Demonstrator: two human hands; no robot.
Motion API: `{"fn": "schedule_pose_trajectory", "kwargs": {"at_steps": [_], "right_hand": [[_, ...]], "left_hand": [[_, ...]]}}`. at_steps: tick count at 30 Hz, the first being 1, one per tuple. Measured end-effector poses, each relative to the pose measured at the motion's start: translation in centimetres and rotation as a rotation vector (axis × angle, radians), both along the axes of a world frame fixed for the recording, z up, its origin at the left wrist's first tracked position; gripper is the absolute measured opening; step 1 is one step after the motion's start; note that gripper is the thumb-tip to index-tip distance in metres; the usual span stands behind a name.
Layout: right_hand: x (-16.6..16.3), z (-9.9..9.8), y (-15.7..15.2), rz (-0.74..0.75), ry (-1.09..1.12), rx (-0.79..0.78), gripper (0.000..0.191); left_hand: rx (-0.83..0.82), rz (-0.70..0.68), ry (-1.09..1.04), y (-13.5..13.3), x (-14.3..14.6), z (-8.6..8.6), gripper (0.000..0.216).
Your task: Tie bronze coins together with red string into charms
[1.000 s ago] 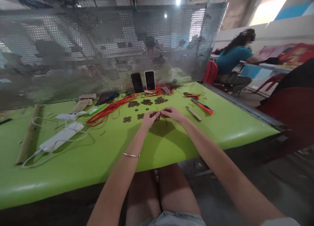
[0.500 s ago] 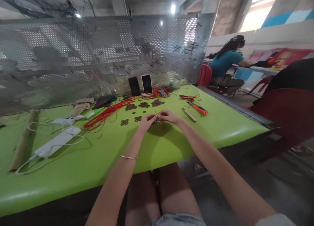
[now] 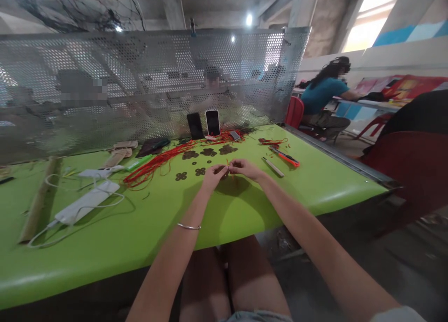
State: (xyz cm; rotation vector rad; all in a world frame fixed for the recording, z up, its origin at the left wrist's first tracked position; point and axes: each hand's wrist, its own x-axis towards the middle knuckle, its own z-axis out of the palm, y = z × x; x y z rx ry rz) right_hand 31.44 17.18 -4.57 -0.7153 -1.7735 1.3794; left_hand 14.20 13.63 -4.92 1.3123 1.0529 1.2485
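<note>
My left hand [image 3: 214, 176] and my right hand [image 3: 245, 169] meet above the green tabletop, thumbs and fingertips pinched close together. Between them a short end of thin orange-yellow cord [image 3: 227, 163] sticks up. Whatever else lies inside the fingers is too small and hidden to make out. Just beyond my hands are flat dark coin-like discs: a cluster [image 3: 181, 176] on the left, another cluster [image 3: 200, 171] close to my left fingers, and bigger piles such as one pile [image 3: 228, 149] farther back. Two single discs lie between, one with a visible centre hole [image 3: 194, 163].
Red cords [image 3: 157, 163] spread behind the discs. Two phones lean on the perforated metal screen [image 3: 150, 88]. An orange utility knife [image 3: 287, 157] and a slim pale tool [image 3: 273, 167] lie right. A white power strip [image 3: 87, 203] and a wooden bar [image 3: 38, 200] lie left. A person [image 3: 324, 93] sits beyond.
The whole view has shifted slightly, with the scene now a little lower and farther right. Both hands stay pinched together at the cord; its upright end looks slightly different in angle.
</note>
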Motion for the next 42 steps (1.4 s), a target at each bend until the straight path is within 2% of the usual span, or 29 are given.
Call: {"fn": "schedule_pose_trajectory", "kwargs": {"at_steps": [11, 19, 25, 31, 42], "right_hand": [[-0.4, 0.5, -0.5, -0.013, -0.004, -0.016, 0.040], [-0.3, 0.7, -0.8, -0.018, 0.000, -0.032, 0.037], [-1.0, 0.4, -1.2, -0.046, 0.020, -0.064, 0.037], [-1.1, 0.2, -0.9, -0.110, 0.022, -0.031, 0.038], [-1.1, 0.1, -0.8, -0.171, -0.044, 0.155, 0.033]], "left_hand": [[0.035, 0.037, 0.039, -0.1, 0.2, -0.1, 0.030], [0.141, 0.089, 0.149, -0.8, 0.3, 0.6, 0.025], [0.168, 0.159, 0.153, -0.8, 0.1, 1.2, 0.021], [0.126, 0.116, 0.099, -0.6, 0.1, 1.1, 0.020], [-0.038, 0.084, -0.051, -0.5, 0.1, 1.1, 0.022]]}}
